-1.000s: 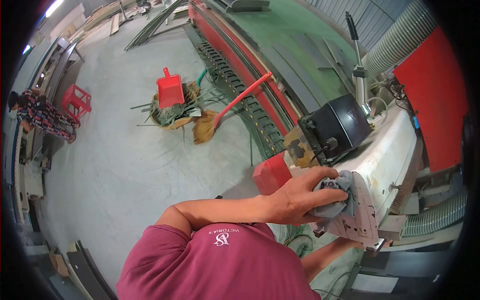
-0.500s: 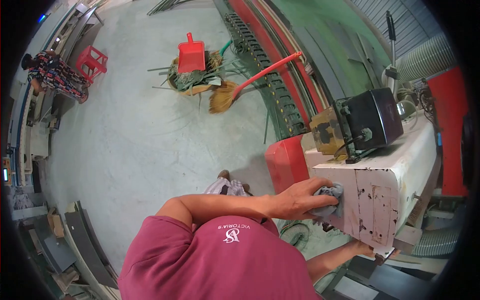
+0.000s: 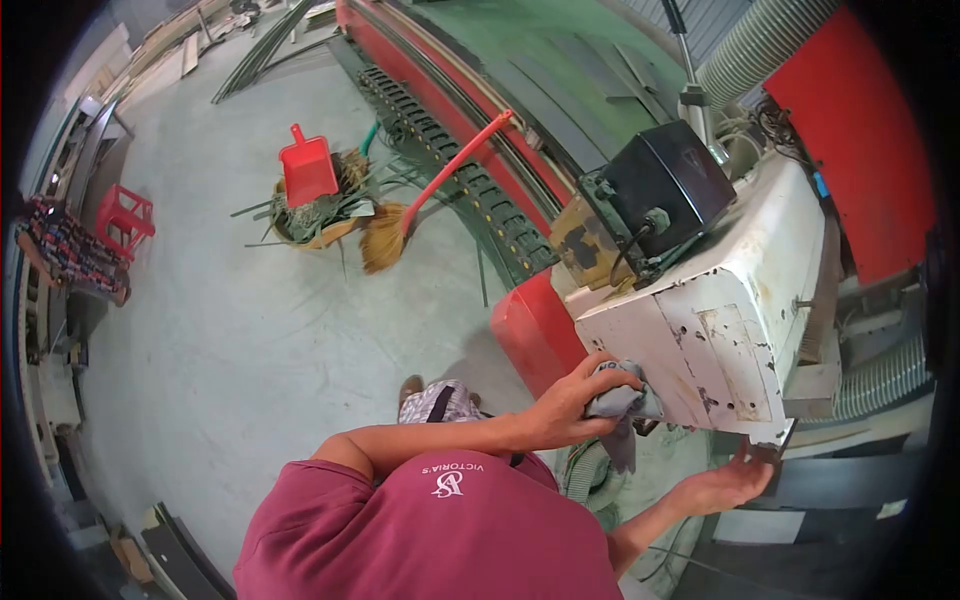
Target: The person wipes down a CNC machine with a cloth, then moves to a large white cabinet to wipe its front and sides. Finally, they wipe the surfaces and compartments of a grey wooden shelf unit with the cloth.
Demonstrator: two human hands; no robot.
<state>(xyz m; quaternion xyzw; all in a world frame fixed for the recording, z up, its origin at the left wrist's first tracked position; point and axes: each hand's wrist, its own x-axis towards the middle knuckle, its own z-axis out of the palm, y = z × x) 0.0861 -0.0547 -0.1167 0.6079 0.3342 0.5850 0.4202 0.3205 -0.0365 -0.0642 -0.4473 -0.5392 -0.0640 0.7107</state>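
Note:
My left hand (image 3: 570,405) is closed on a crumpled grey cloth (image 3: 622,402). It presses the cloth against the lower left edge of a white, chipped machine housing (image 3: 730,330). My right hand (image 3: 735,482) reaches under the housing's lower corner, palm up, with its fingers hooked on the bottom edge. A black motor box (image 3: 665,185) with a cable sits on top of the housing. A red cover (image 3: 535,330) adjoins the housing just left of the cloth.
On the concrete floor lie a red dustpan (image 3: 308,170) on a basket of green scraps and a red-handled broom (image 3: 420,205). A long green machine bed (image 3: 520,60) with a black cable chain runs away. A red stool (image 3: 125,215) and another person (image 3: 65,255) are at far left. Ribbed hoses (image 3: 770,40) run at right.
My left hand has slid the cloth down the white face to its lower left edge. My right hand now shows more fully under the housing's corner. The view has shifted.

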